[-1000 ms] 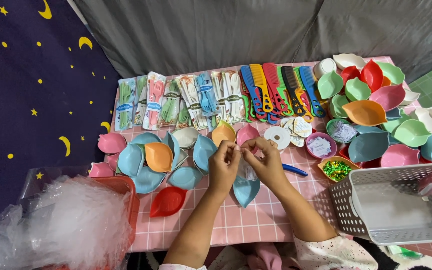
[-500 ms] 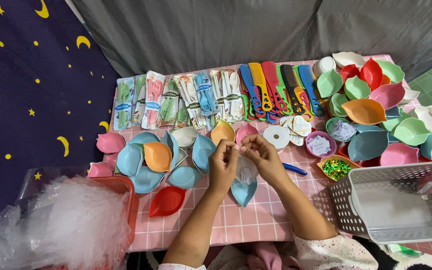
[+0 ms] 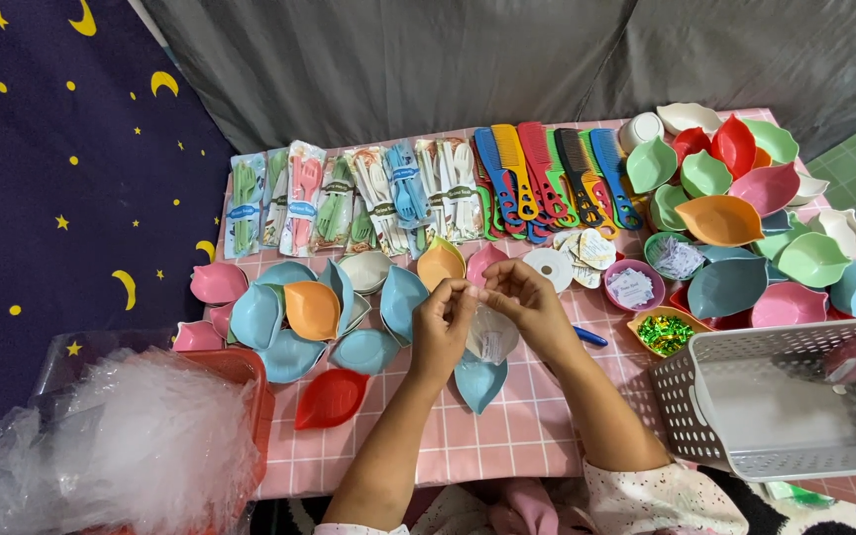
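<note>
My left hand (image 3: 442, 325) and my right hand (image 3: 525, 299) meet fingertip to fingertip above the pink checked table (image 3: 507, 436). Together they pinch the top of a small clear bag (image 3: 493, 339) that hangs between them, with something white inside it. Directly beneath the bag a blue leaf-shaped dish (image 3: 479, 382) lies on the cloth. A red leaf dish (image 3: 330, 396) rests to the left of my left forearm.
Packaged cutlery sets (image 3: 349, 198) and coloured combs (image 3: 547, 178) line the back. Leaf dishes are piled at left (image 3: 289, 312) and right (image 3: 745, 218). A white basket (image 3: 775, 416) stands at right, and clear plastic fills a red bin (image 3: 141, 446) at left. Candy bowl (image 3: 662, 333), paper-tag bowls (image 3: 634, 285), tape roll (image 3: 550, 267).
The clear bag now hangs lower and fuller between my fingers than a second ago. Both hands stay over the blue dish with only small finger movement.
</note>
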